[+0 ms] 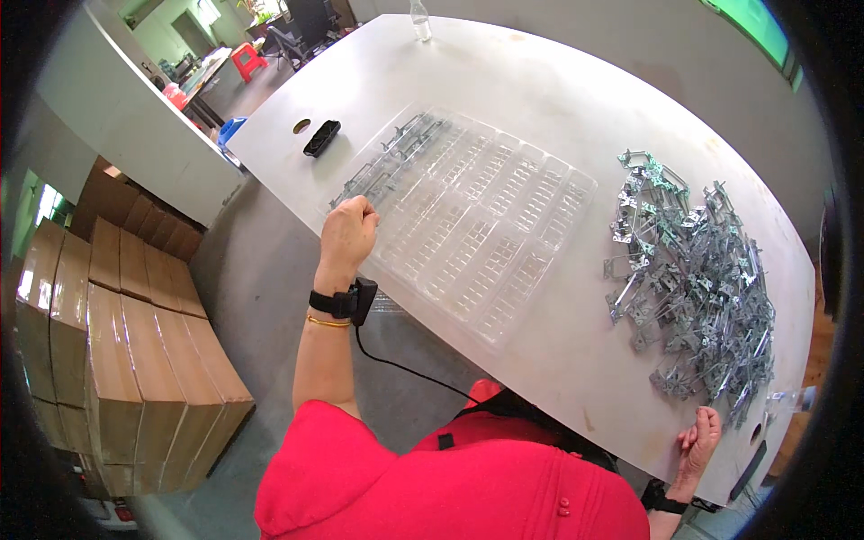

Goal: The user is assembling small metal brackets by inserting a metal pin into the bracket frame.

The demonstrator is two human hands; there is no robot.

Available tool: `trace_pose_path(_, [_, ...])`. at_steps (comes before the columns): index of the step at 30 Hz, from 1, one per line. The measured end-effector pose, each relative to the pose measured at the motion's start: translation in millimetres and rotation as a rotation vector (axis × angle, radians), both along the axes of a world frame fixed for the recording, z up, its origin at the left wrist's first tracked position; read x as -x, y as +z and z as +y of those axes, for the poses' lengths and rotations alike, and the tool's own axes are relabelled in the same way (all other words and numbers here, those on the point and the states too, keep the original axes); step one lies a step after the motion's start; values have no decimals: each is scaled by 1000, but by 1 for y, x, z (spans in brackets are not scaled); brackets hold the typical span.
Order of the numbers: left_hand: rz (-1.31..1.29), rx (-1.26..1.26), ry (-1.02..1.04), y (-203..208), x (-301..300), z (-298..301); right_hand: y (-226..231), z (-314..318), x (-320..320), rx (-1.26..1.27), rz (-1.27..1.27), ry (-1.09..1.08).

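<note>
A clear plastic tray (pixel 423 193) with rows of molded slots lies on the white table. Thin grey metal brackets (pixel 387 160) fill the slots along its left side. At the near left corner of the tray my left hand (pixel 349 232) is closed over the end of that row, and its fingertips hide whatever they may hold. A big tangled heap of metal brackets (pixel 697 288) covers the table's right side. My right hand (pixel 700 436) rests by the heap's near edge with its fingers curled in; anything in them is too small to make out.
A black oblong object (pixel 322 139) lies left of the tray, beside a round hole in the table (pixel 301 127). A clear bottle (pixel 420 20) stands at the far edge. Stacked cardboard boxes (pixel 144 369) are on the floor at left. A black cable hangs from my left wrist.
</note>
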State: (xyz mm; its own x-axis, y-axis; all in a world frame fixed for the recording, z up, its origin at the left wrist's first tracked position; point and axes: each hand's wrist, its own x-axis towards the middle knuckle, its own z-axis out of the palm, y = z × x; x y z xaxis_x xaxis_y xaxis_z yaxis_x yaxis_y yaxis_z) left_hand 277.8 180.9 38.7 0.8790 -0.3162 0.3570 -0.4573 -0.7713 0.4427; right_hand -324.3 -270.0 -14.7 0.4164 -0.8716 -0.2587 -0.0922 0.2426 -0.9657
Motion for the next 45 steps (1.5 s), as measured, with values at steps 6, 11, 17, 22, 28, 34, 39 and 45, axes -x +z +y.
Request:
trace_pose_path(6, [90,-140,52,1,-1,-2,-2,2,-3,11,26,-51])
trace_pose_path(11, [102,-170,-29,3,-3,2,-3,-1,1,16,39,-14])
trace_pose_path(17, [158,-226,45,16,7,-6,-4,1,-1,20,33,-36])
trace_pose_path(22, [118,-217,101,10,6,0,-1,1,-1,19,41,-19])
trace_pose_path(28, [28,-151,90,10,9,8,0,2,0,34,37,-1])
trace_pose_path(34, [66,-189,-45,9,19,5,4,7,-5,11,40,-21])
trace_pose_path(39, [62,-234,-15,2,15,11,12,13,-10,5,45,-25])
trace_pose_path(45, [-57,-232,-48,-6,4,10,27,24,-19,23,165,-79])
